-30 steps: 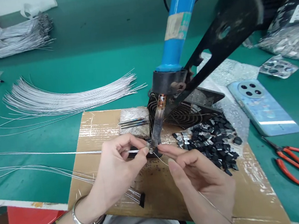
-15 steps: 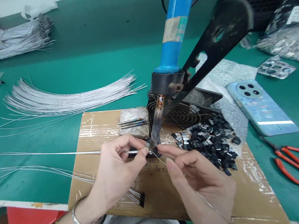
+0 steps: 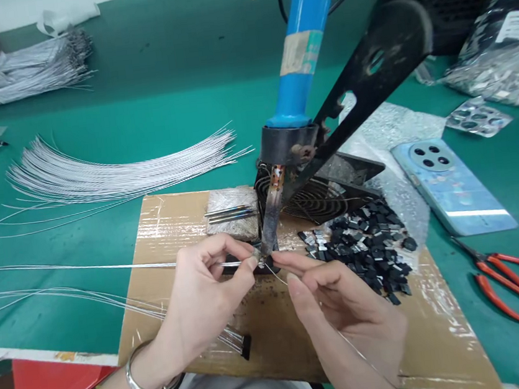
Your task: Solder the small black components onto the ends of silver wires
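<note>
Beneath the soldering iron (image 3: 274,211), my left hand (image 3: 214,287) pinches the end of a thin white wire (image 3: 122,265) that trails off to the left. My right hand (image 3: 347,309) is closed on a strand of solder wire (image 3: 351,345), which runs across the palm and reaches to the iron's tip. A fingertip of that hand touches or nearly touches a small dark piece at the tip; the joint itself is too small to make out. The blue-handled iron points down, held in a black metal bracket (image 3: 367,70). Below my left wrist lie finished-looking wires with a black connector end (image 3: 246,347).
Black connectors (image 3: 373,250) lie heaped on the cardboard (image 3: 443,323) to the right. Behind are a fan (image 3: 316,200) and a pad with metal rods (image 3: 231,215). A white wire bundle (image 3: 121,173) lies left, a phone (image 3: 455,188) and red-handled scissors (image 3: 518,290) right.
Both hands keep almost the same place and grip. The soldering iron and its bracket appear shifted very slightly to the left.
</note>
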Demonstrator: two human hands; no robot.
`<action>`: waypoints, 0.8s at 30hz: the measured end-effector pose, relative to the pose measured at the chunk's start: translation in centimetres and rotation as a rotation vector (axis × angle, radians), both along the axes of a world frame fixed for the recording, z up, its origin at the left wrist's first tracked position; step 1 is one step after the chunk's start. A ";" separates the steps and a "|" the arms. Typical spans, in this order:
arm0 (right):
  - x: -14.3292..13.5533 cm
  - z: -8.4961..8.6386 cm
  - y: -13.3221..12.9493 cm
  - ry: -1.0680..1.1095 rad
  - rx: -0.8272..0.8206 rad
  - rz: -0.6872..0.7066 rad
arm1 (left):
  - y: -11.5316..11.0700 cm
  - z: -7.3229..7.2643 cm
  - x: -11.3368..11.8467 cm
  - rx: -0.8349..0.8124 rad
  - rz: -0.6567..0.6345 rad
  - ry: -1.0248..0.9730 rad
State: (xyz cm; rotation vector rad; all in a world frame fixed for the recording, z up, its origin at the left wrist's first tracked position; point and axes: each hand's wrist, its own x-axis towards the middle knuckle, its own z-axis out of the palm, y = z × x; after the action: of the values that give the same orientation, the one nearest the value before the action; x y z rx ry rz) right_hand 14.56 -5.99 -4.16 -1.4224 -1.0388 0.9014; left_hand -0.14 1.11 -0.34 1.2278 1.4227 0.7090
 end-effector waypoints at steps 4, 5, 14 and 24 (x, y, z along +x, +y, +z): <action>-0.1 0.0 0.1 -0.011 0.006 -0.008 | -0.1 0.2 0.0 0.001 -0.004 0.000; -0.1 0.0 0.1 -0.012 0.003 -0.009 | -0.2 0.3 0.0 0.004 -0.005 0.003; -0.1 -0.1 0.0 -0.003 0.002 -0.006 | -0.2 0.0 -0.1 0.006 0.001 0.010; -0.3 -0.2 0.2 0.007 0.003 -0.030 | -0.1 0.3 0.0 0.016 0.009 0.017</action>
State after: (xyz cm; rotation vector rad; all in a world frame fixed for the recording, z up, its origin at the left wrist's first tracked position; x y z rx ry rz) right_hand 14.26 -5.83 -4.38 -1.4273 -1.0108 0.8825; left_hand -0.14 1.01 -0.01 1.2428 1.4399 0.7191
